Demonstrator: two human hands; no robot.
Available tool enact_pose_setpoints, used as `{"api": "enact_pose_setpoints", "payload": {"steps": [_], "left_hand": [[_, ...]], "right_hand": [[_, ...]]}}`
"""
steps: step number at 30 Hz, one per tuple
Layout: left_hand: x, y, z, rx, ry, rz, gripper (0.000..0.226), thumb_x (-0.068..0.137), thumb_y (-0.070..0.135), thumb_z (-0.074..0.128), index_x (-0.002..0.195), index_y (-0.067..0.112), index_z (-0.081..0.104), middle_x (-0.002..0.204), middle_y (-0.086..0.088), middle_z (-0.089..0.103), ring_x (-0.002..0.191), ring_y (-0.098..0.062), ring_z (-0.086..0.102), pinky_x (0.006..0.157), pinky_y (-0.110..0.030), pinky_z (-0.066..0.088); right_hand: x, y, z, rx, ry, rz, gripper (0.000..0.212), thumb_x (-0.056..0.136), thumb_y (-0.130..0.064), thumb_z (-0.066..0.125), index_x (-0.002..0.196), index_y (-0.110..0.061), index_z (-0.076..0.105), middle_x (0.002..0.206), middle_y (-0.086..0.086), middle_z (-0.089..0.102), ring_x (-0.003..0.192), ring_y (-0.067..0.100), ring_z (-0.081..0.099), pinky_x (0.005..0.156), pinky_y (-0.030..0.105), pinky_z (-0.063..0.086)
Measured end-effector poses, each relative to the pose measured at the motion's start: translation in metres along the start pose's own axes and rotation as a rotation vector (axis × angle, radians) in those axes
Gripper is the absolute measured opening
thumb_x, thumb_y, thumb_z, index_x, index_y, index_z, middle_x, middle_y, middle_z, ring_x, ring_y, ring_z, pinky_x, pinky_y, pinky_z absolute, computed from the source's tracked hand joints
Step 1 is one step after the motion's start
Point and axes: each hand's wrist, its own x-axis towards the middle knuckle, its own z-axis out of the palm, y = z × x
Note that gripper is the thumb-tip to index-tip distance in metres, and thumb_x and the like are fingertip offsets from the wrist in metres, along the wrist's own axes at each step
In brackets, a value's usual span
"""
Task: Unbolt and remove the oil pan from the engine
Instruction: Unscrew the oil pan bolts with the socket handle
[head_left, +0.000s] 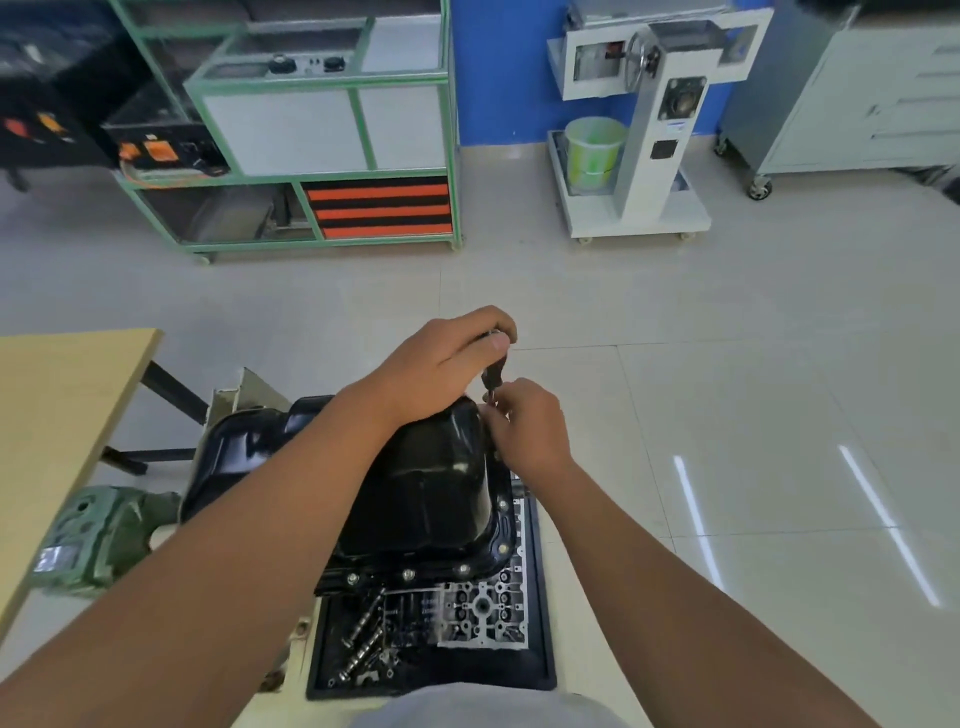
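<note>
The oil pan (426, 488) just below the fingers (498, 340) is shiny black metal, smooth, with bright spots of light on it. Its bolts (409, 574) are silvery metal. Nearer than the fingers, the tray (540, 670) looks dull black. The floor (727, 364) beyond is smooth, glossy tile. The counter (57, 405), left of the fingers, is pale matt wood.

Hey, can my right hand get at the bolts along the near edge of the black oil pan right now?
Probably yes: the silver bolts on the glossy black oil pan lie uncovered, but the right hand would have to release the small dark tool.
</note>
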Motion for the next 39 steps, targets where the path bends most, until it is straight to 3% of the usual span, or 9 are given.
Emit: {"api": "enact_pose_setpoints", "payload": {"steps": [4,8,14,19,21,25,31,35,39], "left_hand": [[-0.002,0.002,-0.001,-0.102,0.041,-0.006,0.023,0.103,0.028,0.051,0.099,0.014,0.068,0.083,-0.006,0.07,0.082,-0.023,0.067,0.08,-0.03,0.052],[-0.004,-0.003,-0.003,-0.078,0.23,-0.042,0.03,0.084,0.043,0.076,0.069,0.029,0.054,0.058,0.011,0.034,0.056,-0.011,0.033,0.058,-0.023,0.035],[-0.004,0.001,-0.001,-0.042,0.012,-0.001,0.021,0.098,0.017,0.067,0.116,0.029,0.068,0.059,0.018,0.05,0.056,-0.002,0.049,0.065,-0.009,0.042],[-0.004,0.005,-0.01,-0.214,-0.042,-0.072,0.025,0.103,0.018,0.049,0.112,0.018,0.073,0.07,0.025,0.066,0.068,0.009,0.062,0.064,-0.003,0.043],[-0.004,0.005,-0.01,-0.25,0.001,-0.067,0.018,0.101,0.019,0.057,0.105,0.012,0.073,0.073,0.007,0.071,0.069,-0.003,0.065,0.069,-0.011,0.048],[-0.002,-0.005,-0.008,-0.169,0.205,-0.096,0.023,0.089,0.024,0.082,0.078,0.023,0.061,0.063,-0.006,0.042,0.057,-0.013,0.036,0.059,-0.024,0.036],[-0.003,0.007,-0.009,-0.165,-0.043,-0.076,0.026,0.101,0.018,0.066,0.119,0.035,0.071,0.071,0.001,0.065,0.068,-0.016,0.062,0.073,-0.027,0.052],[-0.005,0.006,-0.016,-0.296,-0.07,-0.123,0.028,0.103,0.017,0.054,0.125,0.017,0.072,0.069,0.023,0.065,0.06,0.005,0.058,0.06,-0.004,0.043],[-0.003,0.003,-0.013,-0.229,0.054,-0.115,0.004,0.096,0.01,0.072,0.099,0.012,0.07,0.075,-0.013,0.064,0.068,-0.018,0.058,0.077,-0.026,0.049]], "right_hand": [[0.001,0.007,-0.002,-0.054,-0.076,-0.072,0.014,0.094,-0.019,0.069,0.085,-0.009,0.066,0.086,0.002,0.055,0.078,0.022,0.054,0.066,0.034,0.037],[-0.001,0.016,-0.003,-0.103,-0.161,-0.061,0.01,0.089,-0.017,0.073,0.086,-0.021,0.065,0.09,0.002,0.055,0.082,0.021,0.055,0.069,0.035,0.042],[0.007,0.021,0.001,-0.198,-0.172,-0.068,0.022,0.093,-0.028,0.072,0.08,-0.028,0.054,0.089,-0.002,0.048,0.077,0.021,0.053,0.066,0.037,0.045],[0.012,0.021,0.0,-0.325,-0.259,-0.104,0.014,0.097,-0.031,0.069,0.095,-0.017,0.066,0.095,0.001,0.049,0.082,0.025,0.058,0.074,0.044,0.055],[0.017,0.021,-0.003,-0.334,-0.302,-0.118,0.014,0.095,-0.029,0.07,0.094,-0.016,0.065,0.093,0.0,0.046,0.086,0.028,0.058,0.073,0.04,0.05],[0.025,0.019,-0.006,-0.351,-0.362,-0.143,0.021,0.092,-0.027,0.071,0.082,-0.023,0.052,0.089,0.0,0.042,0.088,0.029,0.056,0.071,0.037,0.043],[0.027,0.016,0.0,-0.433,-0.336,-0.15,0.02,0.095,-0.027,0.067,0.087,-0.025,0.048,0.094,0.001,0.047,0.083,0.029,0.06,0.07,0.043,0.054],[0.029,0.018,-0.002,-0.453,-0.37,-0.175,0.012,0.095,-0.026,0.066,0.098,-0.021,0.056,0.093,-0.001,0.043,0.085,0.031,0.06,0.068,0.041,0.05],[0.027,0.019,-0.002,-0.427,-0.362,-0.176,0.027,0.093,-0.026,0.066,0.08,-0.026,0.043,0.085,-0.005,0.038,0.081,0.028,0.056,0.068,0.041,0.05]]}}
